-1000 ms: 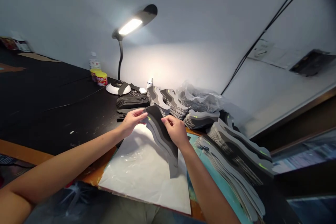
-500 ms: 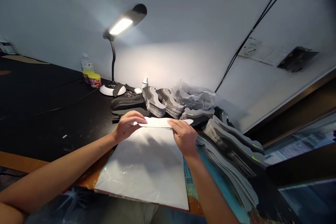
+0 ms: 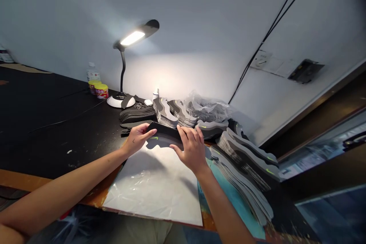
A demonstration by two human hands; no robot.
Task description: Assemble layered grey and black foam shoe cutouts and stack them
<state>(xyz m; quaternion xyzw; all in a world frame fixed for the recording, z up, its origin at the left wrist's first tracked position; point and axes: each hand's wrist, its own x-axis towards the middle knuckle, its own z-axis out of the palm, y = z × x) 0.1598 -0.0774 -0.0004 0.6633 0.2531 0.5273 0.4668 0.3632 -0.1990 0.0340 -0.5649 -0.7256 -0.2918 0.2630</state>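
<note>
Both hands hold a flat, dark layered cut-out shaped like a shoe side panel (image 3: 164, 134), with a small neon-green mark on it. My left hand (image 3: 139, 139) grips its left end and my right hand (image 3: 191, 148) grips its right end. The piece is level, just above the far edge of a white sheet under clear plastic film (image 3: 151, 185). Its underside is hidden.
Tall stacks of similar grey-and-black cut-outs (image 3: 243, 164) lie to the right on a turquoise board (image 3: 228, 194). Further stacks (image 3: 162, 112), a dark pile (image 3: 137, 114) and a crumpled plastic bag (image 3: 206, 108) stand behind, near a desk lamp (image 3: 121, 72) on the black table (image 3: 57, 133).
The piece has turned over: half a second ago its pale side faced up, and now its dark side does. A second ago it hung tilted from both hands. The view has shifted slightly.
</note>
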